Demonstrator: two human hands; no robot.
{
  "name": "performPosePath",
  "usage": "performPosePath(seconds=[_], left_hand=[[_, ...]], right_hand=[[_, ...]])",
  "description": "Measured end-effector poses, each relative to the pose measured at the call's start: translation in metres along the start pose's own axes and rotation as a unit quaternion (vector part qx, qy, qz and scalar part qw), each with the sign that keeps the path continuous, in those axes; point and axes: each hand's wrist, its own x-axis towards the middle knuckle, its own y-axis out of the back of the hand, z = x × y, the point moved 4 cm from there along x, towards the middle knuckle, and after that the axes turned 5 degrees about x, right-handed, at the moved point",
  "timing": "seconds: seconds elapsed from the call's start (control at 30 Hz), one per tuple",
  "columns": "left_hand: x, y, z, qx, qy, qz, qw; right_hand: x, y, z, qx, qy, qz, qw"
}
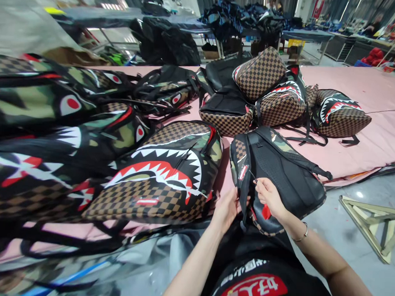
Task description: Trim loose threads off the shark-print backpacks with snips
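Black mesh faces you because your left hand (226,209) grips the camo backpack (278,177) at the table edge (363,159), steadying it while your right hand (270,195) pinches a thread (252,176).

Black, camouflage and brown-checked backpack (281,178)

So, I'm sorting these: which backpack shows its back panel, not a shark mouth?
The backpack between both hands, black padded back and straps facing up; its neighbours show teeth.
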Motion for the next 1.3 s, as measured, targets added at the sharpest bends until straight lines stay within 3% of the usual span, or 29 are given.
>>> performPosePath(seconds=[0.1, 0.2, 0.27, 0.37, 0.53, 0.97, 1.3], left_hand=[[0.035, -0.007, 0.02, 0.027, -0.039, 0.016, 0.999], [0.046, -0.011, 0.023, 0.048, -0.063, 0.031, 0.996], [0.041, -0.008, 0.016, 0.06, -0.091, 0.052, 0.993], [0.027, 0.001, 0.001, 0.064, -0.136, 0.077, 0.986], [0.014, 0.01, -0.021, -0.013, -0.093, 0.064, 0.994], [0.011, 0.012, -0.015, -0.032, -0.111, 0.07, 0.991], [0.009, 0.013, -0.015, -0.038, -0.106, 0.062, 0.992]], right_hand=[[0.004, 0.001, 0.002, -0.008, 0.024, 0.03, 0.999], [-0.001, 0.012, -0.007, -0.105, 0.097, 0.083, 0.986], [-0.007, 0.021, -0.013, -0.178, 0.13, 0.1, 0.97], [-0.014, 0.027, -0.014, -0.234, 0.125, 0.08, 0.961], [-0.017, 0.016, -0.013, -0.286, 0.12, 0.052, 0.949], [-0.022, 0.003, -0.018, -0.354, 0.094, 0.054, 0.929], [-0.009, -0.006, -0.013, -0.368, 0.112, 0.045, 0.922]])
